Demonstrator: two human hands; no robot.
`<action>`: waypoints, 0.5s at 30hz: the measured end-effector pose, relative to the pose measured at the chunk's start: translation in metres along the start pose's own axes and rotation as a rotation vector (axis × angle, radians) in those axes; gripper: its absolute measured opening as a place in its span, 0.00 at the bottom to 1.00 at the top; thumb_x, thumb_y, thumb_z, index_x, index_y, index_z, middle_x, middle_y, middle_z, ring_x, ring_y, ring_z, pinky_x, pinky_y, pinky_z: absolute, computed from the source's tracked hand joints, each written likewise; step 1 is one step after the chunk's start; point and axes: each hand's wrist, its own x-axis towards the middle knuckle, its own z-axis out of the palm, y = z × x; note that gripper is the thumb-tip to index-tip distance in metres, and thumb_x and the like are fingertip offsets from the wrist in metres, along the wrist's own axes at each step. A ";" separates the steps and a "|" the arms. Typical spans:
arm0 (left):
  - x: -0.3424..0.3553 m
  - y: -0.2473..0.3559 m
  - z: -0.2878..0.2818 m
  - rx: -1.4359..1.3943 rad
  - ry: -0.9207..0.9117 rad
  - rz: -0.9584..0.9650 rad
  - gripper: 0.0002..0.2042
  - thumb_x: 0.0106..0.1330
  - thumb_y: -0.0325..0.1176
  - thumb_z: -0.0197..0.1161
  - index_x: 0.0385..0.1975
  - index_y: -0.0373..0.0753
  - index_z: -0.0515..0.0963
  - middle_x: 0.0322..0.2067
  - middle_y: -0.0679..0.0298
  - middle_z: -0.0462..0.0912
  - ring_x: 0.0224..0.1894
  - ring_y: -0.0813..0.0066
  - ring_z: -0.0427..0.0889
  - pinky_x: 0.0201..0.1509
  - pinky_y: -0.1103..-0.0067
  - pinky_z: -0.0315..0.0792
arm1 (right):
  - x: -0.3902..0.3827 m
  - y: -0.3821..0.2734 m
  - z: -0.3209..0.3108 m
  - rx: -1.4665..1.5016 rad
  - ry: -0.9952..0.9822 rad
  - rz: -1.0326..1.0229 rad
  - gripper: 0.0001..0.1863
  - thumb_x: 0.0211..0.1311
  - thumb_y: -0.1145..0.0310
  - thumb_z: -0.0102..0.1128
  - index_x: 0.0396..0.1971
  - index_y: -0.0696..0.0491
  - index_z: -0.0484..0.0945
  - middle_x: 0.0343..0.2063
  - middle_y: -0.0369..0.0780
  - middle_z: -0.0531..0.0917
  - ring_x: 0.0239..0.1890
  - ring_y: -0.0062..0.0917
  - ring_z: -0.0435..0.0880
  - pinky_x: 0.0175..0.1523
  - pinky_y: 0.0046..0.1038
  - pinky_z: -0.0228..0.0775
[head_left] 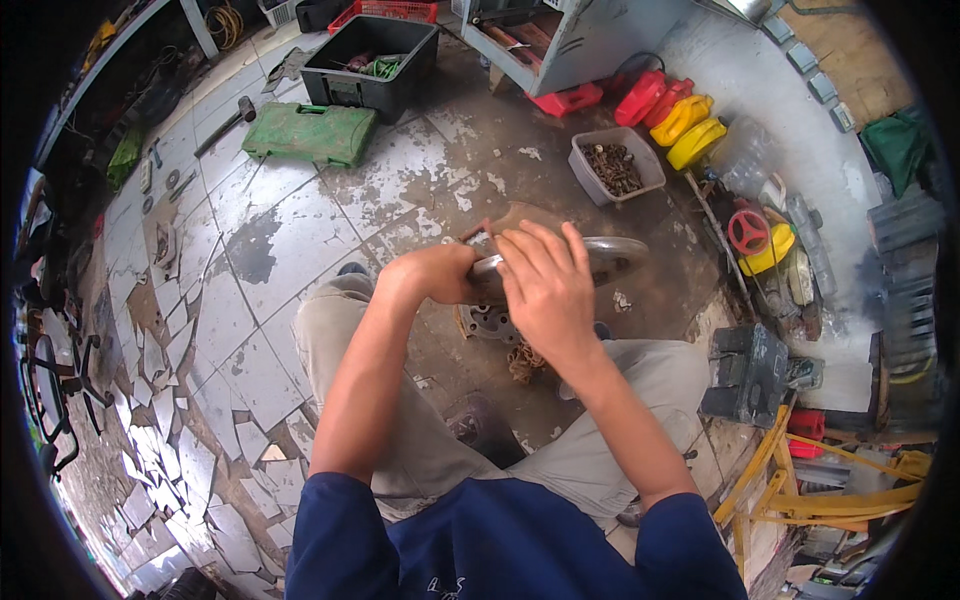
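Observation:
My left hand (430,270) grips the left edge of a round metal disc (615,255), which is tilted between my knees. My right hand (545,290) lies over the disc's near side, its fingers stretched out and slightly apart, touching the metal; my thumb is partly hidden. Beneath the disc, a grey metal part with holes (485,322) and a brown, lumpy item (525,362) that I cannot make out lie on the dirty floor between my legs.
Around me are cracked floor tiles (260,350), a green case (305,135), a black crate (340,92), a hammer (225,130), a bin of small parts (590,180), several red and yellow containers (695,145), a dark battery-like box (740,375) and a yellow metal frame (800,505).

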 end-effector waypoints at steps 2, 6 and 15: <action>0.002 0.002 0.004 -0.010 0.048 0.027 0.18 0.62 0.45 0.69 0.41 0.36 0.83 0.34 0.48 0.87 0.37 0.51 0.85 0.43 0.63 0.77 | -0.001 0.012 -0.004 0.013 -0.008 -0.027 0.15 0.62 0.67 0.65 0.48 0.53 0.84 0.48 0.36 0.84 0.59 0.28 0.78 0.72 0.43 0.58; 0.001 0.015 0.003 -0.030 0.027 -0.005 0.17 0.64 0.43 0.68 0.46 0.38 0.83 0.38 0.49 0.87 0.40 0.51 0.85 0.45 0.63 0.77 | -0.006 0.038 -0.014 0.000 0.061 0.044 0.14 0.66 0.69 0.61 0.49 0.54 0.83 0.50 0.40 0.84 0.59 0.33 0.78 0.71 0.44 0.60; 0.003 0.003 -0.002 -0.051 -0.012 -0.078 0.20 0.64 0.42 0.68 0.51 0.38 0.80 0.40 0.50 0.87 0.43 0.54 0.85 0.47 0.66 0.77 | -0.064 0.137 0.009 0.419 0.261 0.657 0.20 0.81 0.61 0.45 0.52 0.60 0.81 0.49 0.44 0.85 0.52 0.30 0.82 0.59 0.30 0.69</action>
